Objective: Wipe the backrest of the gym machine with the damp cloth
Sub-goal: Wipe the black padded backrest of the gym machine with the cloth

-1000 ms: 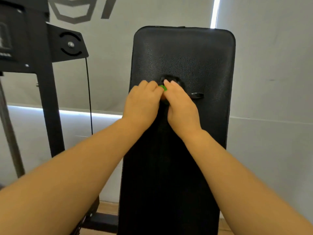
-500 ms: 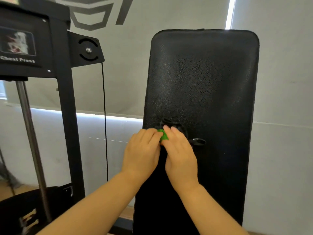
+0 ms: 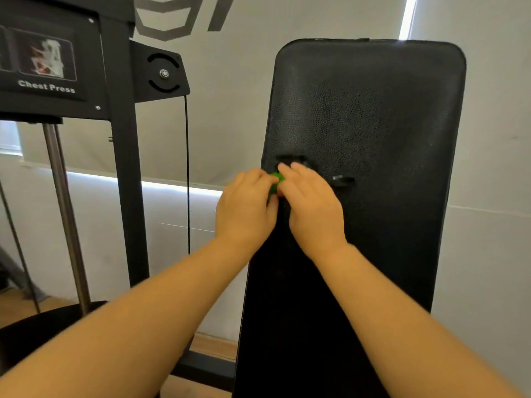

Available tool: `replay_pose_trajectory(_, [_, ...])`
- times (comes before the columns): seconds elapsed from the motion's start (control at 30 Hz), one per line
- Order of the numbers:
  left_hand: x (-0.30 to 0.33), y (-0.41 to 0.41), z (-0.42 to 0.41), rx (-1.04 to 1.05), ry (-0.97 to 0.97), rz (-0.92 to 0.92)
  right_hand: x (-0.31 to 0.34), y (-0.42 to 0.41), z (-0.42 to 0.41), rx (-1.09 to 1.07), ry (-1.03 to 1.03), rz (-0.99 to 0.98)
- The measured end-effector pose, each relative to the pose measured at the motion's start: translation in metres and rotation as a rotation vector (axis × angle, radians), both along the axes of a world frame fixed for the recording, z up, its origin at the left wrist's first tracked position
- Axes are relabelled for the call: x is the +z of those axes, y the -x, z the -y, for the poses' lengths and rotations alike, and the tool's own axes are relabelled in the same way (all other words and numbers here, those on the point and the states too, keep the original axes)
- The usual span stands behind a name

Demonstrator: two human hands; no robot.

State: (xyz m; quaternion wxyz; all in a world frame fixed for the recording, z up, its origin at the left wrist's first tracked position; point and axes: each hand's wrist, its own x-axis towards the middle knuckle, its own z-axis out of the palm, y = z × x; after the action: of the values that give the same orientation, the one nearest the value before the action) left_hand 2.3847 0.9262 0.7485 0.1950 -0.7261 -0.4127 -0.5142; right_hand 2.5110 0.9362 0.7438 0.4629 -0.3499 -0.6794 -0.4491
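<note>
Two hands pressed together on a tall black backrest [image 3: 370,116].

Beside it, a black machine frame [image 3: 120,156] with a panel [image 3: 43,56] reading "Chest Press". Left hand [image 3: 245,209] and right hand [image 3: 313,208], fingers curled, pinching a small green cloth [image 3: 276,179] at mid-backrest.

Pale grey roller blinds [image 3: 238,90] cover the wall, daylight leaking in a bright strip [image 3: 178,186] at 9 o'clock and a slit [image 3: 406,17] at 1 o'clock. Wooden floor [image 3: 214,347] shows at 6 o'clock.
</note>
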Motion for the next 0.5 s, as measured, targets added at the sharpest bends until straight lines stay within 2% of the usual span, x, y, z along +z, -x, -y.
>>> replay_pose_trajectory(0.1, [0.039, -0.003, -0.005, 0.057, 0.063, 0.061, 0.042, 0.004, -0.011, -0.022, 0.016, 0.045])
replay_pose_trajectory(0.23, [0.079, -0.003, -0.013, 0.149, 0.097, 0.019, 0.079, 0.010, -0.012, -0.029, 0.099, 0.037])
replay_pose_trajectory(0.33, [0.069, -0.002, -0.012, 0.108, 0.087, 0.047, 0.072, 0.014, -0.005, 0.036, 0.233, -0.081])
replay_pose_trajectory(0.5, [0.020, 0.001, -0.007, 0.034, 0.051, 0.080, 0.028, 0.021, 0.002, 0.116, 0.198, -0.149])
